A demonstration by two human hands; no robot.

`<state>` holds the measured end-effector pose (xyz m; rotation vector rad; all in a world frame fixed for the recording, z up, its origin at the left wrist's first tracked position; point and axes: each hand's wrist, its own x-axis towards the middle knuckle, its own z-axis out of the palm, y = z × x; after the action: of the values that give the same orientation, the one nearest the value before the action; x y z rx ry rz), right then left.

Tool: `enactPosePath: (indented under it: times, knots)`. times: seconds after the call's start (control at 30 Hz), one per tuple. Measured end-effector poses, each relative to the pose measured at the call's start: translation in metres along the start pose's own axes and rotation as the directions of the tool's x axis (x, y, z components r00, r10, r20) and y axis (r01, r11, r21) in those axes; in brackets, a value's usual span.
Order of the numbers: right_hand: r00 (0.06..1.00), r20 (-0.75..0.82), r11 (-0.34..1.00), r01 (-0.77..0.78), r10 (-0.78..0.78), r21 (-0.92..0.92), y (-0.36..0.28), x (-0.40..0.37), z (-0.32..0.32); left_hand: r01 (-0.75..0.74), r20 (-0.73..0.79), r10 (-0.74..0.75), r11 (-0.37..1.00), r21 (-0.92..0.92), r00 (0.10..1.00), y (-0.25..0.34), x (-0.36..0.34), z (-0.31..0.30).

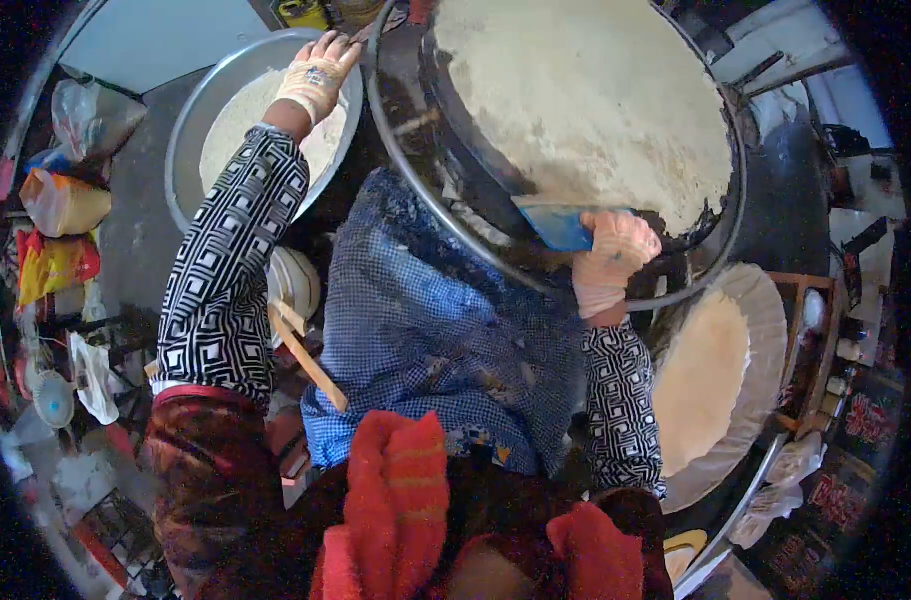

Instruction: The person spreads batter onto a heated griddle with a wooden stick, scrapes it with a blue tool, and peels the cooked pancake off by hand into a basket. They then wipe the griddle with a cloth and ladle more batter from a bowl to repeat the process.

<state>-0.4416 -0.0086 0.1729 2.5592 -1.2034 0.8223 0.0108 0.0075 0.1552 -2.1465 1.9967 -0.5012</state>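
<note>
My left hand (318, 76), in a pale glove, is over the far right part of a metal basin (183, 150). Its fingers are stretched out and slightly apart, with nothing visible in them. Pale batter or flour (238, 125) fills the bottom of the basin. In my right hand (616, 250), also gloved, is a blue scraper (558, 225), held at the near edge of a large round griddle (481, 160). A thin, pale sheet of batter (586, 110) covers most of the griddle, with a ragged, darker edge near the scraper.
A metal ring (416, 175) surrounds the griddle. To the right, a round tan flatbread (711, 375) lies on a pale sheet. Wooden sticks (311, 360) stand near my left knee, beside a white container (294, 283). Plastic bags (66, 205) are at the far left.
</note>
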Motion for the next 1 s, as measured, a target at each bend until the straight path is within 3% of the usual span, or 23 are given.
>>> enactPosePath:
  times: [0.07, 0.13, 0.17, 0.2, 0.27, 0.33, 0.4, 0.53, 0.57, 0.6, 0.63, 0.67, 0.73, 0.77, 0.83, 0.87, 0.9, 0.93, 0.97, 1.0]
  knots:
    - [1.000, 0.030, 1.000, 0.006, -0.005, -0.023, -0.005, 0.001, -0.005, -0.051, 0.009, 0.051, 0.997, 0.053, 0.999, -0.002, 0.009, 0.010]
    - [1.000, 0.021, 1.000, 0.002, -0.001, -0.017, -0.007, 0.002, -0.005, -0.376, -0.052, 0.378, 0.926, 0.039, 0.924, -0.001, 0.022, 0.026]
    - [0.999, 0.051, 1.000, -0.012, 0.012, -0.005, -0.007, 0.001, -0.005, -0.424, -0.002, 0.426, 0.901, -0.085, 0.905, 0.009, 0.023, 0.035]
    - [0.999, 0.045, 1.000, -0.005, 0.005, -0.010, -0.006, 0.002, -0.005, -0.436, 0.145, 0.439, 0.898, -0.051, 0.887, 0.023, 0.027, 0.053]
    - [0.996, 0.087, 0.999, 0.001, 0.004, -0.052, -0.005, 0.002, -0.006, -0.482, 0.495, 0.404, 0.875, 0.035, 0.769, 0.060, 0.016, 0.016]
    - [0.999, 0.035, 1.000, 0.011, -0.011, -0.003, -0.002, -0.001, 0.001, -0.469, 0.430, 0.411, 0.883, 0.033, 0.804, 0.082, -0.004, 0.005]
    - [0.998, 0.059, 0.998, -0.003, 0.006, -0.059, 0.001, -0.002, 0.008, -0.439, 0.523, 0.383, 0.898, -0.019, 0.761, 0.117, -0.026, -0.027]
    - [0.992, 0.124, 0.999, -0.026, 0.032, -0.042, -0.002, 0.000, 0.009, -0.274, 0.428, 0.379, 0.918, -0.287, 0.820, 0.226, -0.079, -0.071]
    - [1.000, 0.021, 1.000, -0.010, 0.011, -0.007, -0.003, -0.002, 0.013, -0.204, 0.373, 0.318, 0.927, -0.313, 0.872, 0.263, -0.088, -0.100]
    - [0.997, -0.081, 1.000, 0.016, -0.014, 0.022, -0.003, -0.001, 0.015, -0.156, 0.385, 0.339, 0.887, -0.435, 0.858, 0.295, -0.094, -0.116]
    - [0.999, -0.032, 1.000, 0.013, -0.012, 0.018, -0.004, 0.001, 0.012, -0.324, 0.296, 0.495, 0.819, -0.473, 0.817, 0.325, -0.103, -0.132]
    - [0.999, -0.032, 0.999, 0.033, -0.033, 0.017, -0.005, 0.003, 0.009, -0.292, -0.036, 0.327, 0.784, -0.547, 0.944, 0.343, -0.121, -0.156]
    - [0.994, 0.113, 0.999, 0.012, -0.007, -0.049, -0.010, 0.004, 0.003, -0.583, -0.230, 0.631, 0.434, -0.687, 0.741, 0.354, -0.157, -0.174]
    - [0.969, 0.244, 0.995, -0.007, 0.031, -0.100, -0.014, 0.007, -0.002, -0.561, -0.217, 0.615, 0.445, -0.698, 0.758, 0.348, -0.164, -0.174]
    - [0.967, 0.254, 0.991, 0.006, 0.029, -0.134, -0.012, 0.007, 0.003, -0.469, -0.261, 0.488, 0.370, -0.802, 0.833, 0.323, -0.184, -0.168]
    - [0.965, 0.257, 0.983, -0.001, 0.050, -0.186, -0.008, 0.004, 0.005, -0.377, -0.242, 0.345, 0.409, -0.831, 0.907, 0.303, -0.184, -0.157]
    - [0.989, 0.147, 0.984, 0.011, 0.015, -0.177, -0.005, 0.000, 0.011, -0.232, -0.092, 0.305, 0.462, -0.856, 0.948, 0.267, -0.183, -0.159]
    - [0.991, 0.135, 0.985, 0.001, 0.023, -0.175, -0.005, 0.000, 0.014, -0.051, 0.006, 0.112, 0.496, -0.867, 0.994, 0.240, -0.186, -0.155]
    - [0.989, 0.133, 0.976, -0.041, 0.070, -0.215, -0.006, 0.001, 0.015, 0.021, -0.025, -0.071, 0.580, -0.814, 0.997, 0.213, -0.197, -0.156]
    - [0.985, 0.129, 0.963, -0.082, 0.118, -0.256, -0.006, 0.002, 0.016, 0.100, 0.015, -0.137, 0.639, -0.763, 0.991, 0.188, -0.213, -0.154]
